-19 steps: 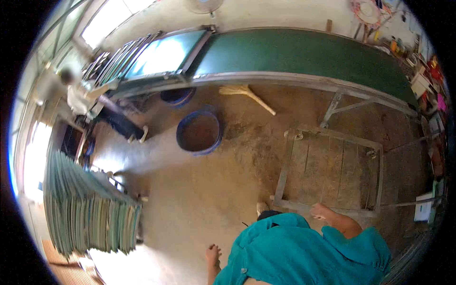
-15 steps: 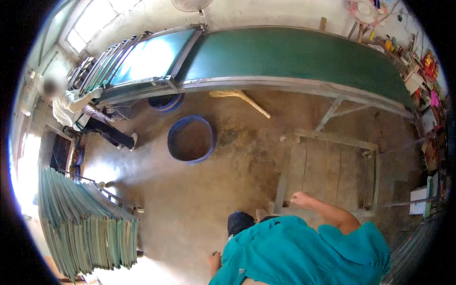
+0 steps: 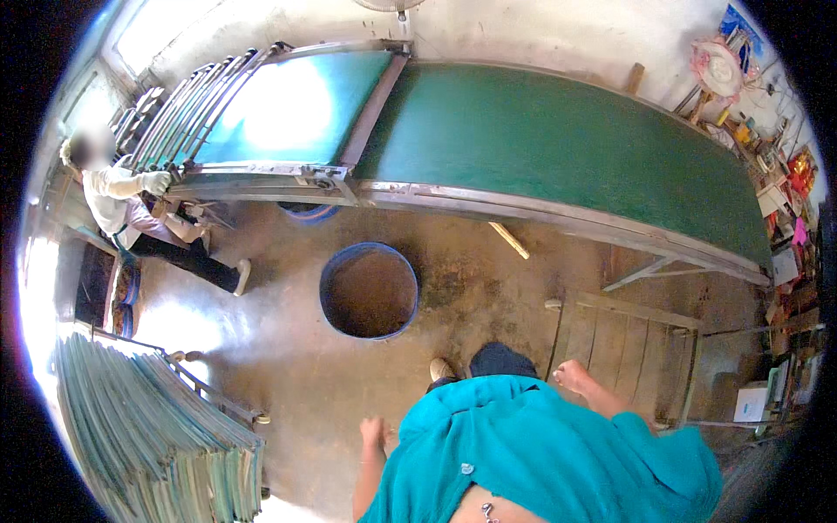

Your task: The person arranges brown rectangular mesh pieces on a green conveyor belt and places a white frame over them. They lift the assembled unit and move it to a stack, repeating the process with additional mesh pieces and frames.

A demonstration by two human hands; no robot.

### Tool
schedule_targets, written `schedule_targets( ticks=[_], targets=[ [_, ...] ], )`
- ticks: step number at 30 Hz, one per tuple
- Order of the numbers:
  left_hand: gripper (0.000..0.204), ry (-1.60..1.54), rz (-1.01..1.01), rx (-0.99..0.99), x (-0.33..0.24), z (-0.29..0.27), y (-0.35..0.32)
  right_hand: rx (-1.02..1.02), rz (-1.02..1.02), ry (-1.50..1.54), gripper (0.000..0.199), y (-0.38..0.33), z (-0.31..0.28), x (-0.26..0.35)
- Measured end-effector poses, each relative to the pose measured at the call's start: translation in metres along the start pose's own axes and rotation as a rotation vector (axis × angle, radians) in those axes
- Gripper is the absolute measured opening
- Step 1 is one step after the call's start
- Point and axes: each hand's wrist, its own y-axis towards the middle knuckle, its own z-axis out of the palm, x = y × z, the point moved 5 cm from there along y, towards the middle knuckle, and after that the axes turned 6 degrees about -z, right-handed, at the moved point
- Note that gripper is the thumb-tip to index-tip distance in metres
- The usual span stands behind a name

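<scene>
Blue tub (image 3: 369,290) on dirt floor (image 3: 288,366)

The long table (image 3: 558,139) is dark green; just below it the round tub (image 3: 368,291) is blue-rimmed, brown inside. Nearer still, the shirt (image 3: 540,453) is plain teal.

Before you, the long green matt tabletop (image 3: 558,148) sits in a dull metal frame; the round blue plastic tub (image 3: 369,292) rests on rough, stained concrete floor (image 3: 288,357); your teal cloth shirt (image 3: 540,453) looks soft.

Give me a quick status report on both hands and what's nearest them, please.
Left hand empty, fingers open, hanging over bare floor. Right hand empty, above the wooden pallet. Blue tub ahead on the floor, untouched. Co-worker at the green table's far-left end.
</scene>
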Motion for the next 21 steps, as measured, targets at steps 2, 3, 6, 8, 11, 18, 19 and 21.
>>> schedule_targets(
  ticks=[2,3,6,8,11,18,19,21],
  targets=[
    [0.021,-0.327,0.08,-0.062,-0.079,-0.005,0.013,-0.006,0.026,-0.008,0.032,0.015,-0.01,0.011],
    [0.022,-0.486,0.156,-0.102,-0.119,-0.004,0.014,0.004,0.03,-0.068,0.033,0.024,-0.013,0.015],
    [0.029,-0.421,0.223,-0.094,-0.213,-0.005,0.025,0.042,0.063,-0.165,0.034,0.06,-0.034,0.021],
    [0.032,-0.381,0.301,-0.101,-0.252,-0.005,0.037,0.1,0.133,-0.102,0.035,0.087,-0.051,0.026],
    [0.033,-0.369,0.155,-0.184,-0.262,0.002,0.044,0.186,0.316,0.294,0.032,0.153,-0.092,0.03],
    [0.029,-0.273,-0.198,-0.279,-0.251,0.029,-0.006,0.198,0.24,0.65,0.013,0.288,-0.203,0.136],
    [0.028,-0.244,-0.209,-0.289,-0.26,0.031,-0.019,0.239,0.199,0.614,0.013,0.303,-0.212,0.155],
    [0.029,-0.244,-0.257,-0.269,-0.256,0.039,-0.029,0.314,0.132,0.565,0.013,0.333,-0.216,0.172]
  ],
)
